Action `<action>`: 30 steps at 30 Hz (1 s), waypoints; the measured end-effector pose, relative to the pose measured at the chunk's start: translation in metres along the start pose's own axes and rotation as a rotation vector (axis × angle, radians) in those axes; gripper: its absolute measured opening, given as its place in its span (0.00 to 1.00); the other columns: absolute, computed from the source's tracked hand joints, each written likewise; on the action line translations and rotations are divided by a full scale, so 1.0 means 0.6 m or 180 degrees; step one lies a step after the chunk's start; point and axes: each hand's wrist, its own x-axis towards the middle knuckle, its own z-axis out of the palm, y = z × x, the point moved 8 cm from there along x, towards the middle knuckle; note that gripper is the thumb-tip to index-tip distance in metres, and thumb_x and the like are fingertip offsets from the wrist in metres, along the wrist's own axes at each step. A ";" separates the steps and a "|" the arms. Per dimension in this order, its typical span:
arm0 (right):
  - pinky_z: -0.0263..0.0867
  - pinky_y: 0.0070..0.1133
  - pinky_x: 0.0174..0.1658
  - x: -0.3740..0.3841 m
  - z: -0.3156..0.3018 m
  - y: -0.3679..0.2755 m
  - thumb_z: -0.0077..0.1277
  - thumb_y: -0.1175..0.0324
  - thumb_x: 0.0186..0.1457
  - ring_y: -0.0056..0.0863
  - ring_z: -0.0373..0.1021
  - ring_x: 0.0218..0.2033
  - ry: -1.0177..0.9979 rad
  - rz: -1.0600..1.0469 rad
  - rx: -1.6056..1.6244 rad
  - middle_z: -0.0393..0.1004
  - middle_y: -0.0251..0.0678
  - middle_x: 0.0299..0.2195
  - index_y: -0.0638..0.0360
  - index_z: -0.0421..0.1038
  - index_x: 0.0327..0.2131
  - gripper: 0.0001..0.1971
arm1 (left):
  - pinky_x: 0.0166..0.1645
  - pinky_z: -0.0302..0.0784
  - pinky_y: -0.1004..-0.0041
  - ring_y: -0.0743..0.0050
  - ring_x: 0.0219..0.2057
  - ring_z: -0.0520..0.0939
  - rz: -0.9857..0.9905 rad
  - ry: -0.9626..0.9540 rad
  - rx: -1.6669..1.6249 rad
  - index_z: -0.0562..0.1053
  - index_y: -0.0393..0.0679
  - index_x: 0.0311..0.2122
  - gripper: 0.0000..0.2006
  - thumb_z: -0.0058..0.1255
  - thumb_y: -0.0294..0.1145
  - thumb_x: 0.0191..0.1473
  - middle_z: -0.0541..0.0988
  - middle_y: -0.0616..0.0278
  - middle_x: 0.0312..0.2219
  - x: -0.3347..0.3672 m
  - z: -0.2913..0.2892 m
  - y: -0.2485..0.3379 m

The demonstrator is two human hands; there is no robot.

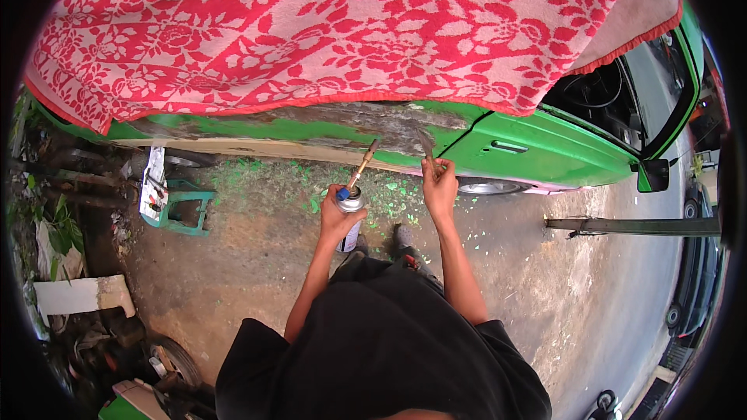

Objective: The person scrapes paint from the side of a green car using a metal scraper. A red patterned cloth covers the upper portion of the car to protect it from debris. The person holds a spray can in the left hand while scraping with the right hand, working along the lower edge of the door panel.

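My left hand (333,222) is closed around a gas torch (351,202), a canister with a blue knob and a brass nozzle. The nozzle tip points up toward the side of a green car (537,144). In my right hand (441,189) is a scraper (426,142), its blade at the car's side just left of the door seam. Between the two tools lies a stripped patch (350,124) of bare grey and brown where the green paint is gone. Whether the blade touches the panel, I cannot tell.
A red and pink floral blanket (334,31) drapes over the car. Green paint flakes (264,179) litter the ground by my feet. At left stands a teal plastic stool (187,206) with things on it. A post (638,225) juts in at right, near the car's mirror (653,176).
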 end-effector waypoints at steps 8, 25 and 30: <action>0.66 0.18 0.29 -0.027 0.061 0.121 0.61 0.67 0.56 0.16 0.67 0.25 -0.0397 0.1201 0.2117 0.73 0.28 0.32 0.58 0.65 0.43 0.16 | 0.38 0.74 0.74 0.78 0.30 0.76 0.0262 -0.0013 0.0040 0.67 0.40 0.37 0.28 0.69 0.32 0.28 0.76 0.65 0.28 0.007 0.013 0.021; 0.44 0.14 0.20 -0.017 0.166 0.050 0.38 0.48 0.68 0.11 0.48 0.17 -0.1309 0.1497 0.3745 0.56 0.23 0.20 0.53 0.63 0.36 0.18 | 0.41 0.73 0.72 0.77 0.32 0.76 0.0468 -0.0715 0.0456 0.68 0.41 0.38 0.27 0.69 0.31 0.30 0.77 0.65 0.29 0.097 0.011 0.074; 0.41 0.14 0.17 -0.017 0.212 0.048 0.38 0.49 0.69 0.11 0.46 0.14 -0.0860 0.1426 0.3900 0.56 0.23 0.18 0.53 0.63 0.35 0.18 | 0.41 0.76 0.69 0.72 0.32 0.81 0.0646 -0.1048 0.0502 0.68 0.41 0.39 0.29 0.70 0.34 0.28 0.79 0.59 0.29 0.127 -0.007 0.072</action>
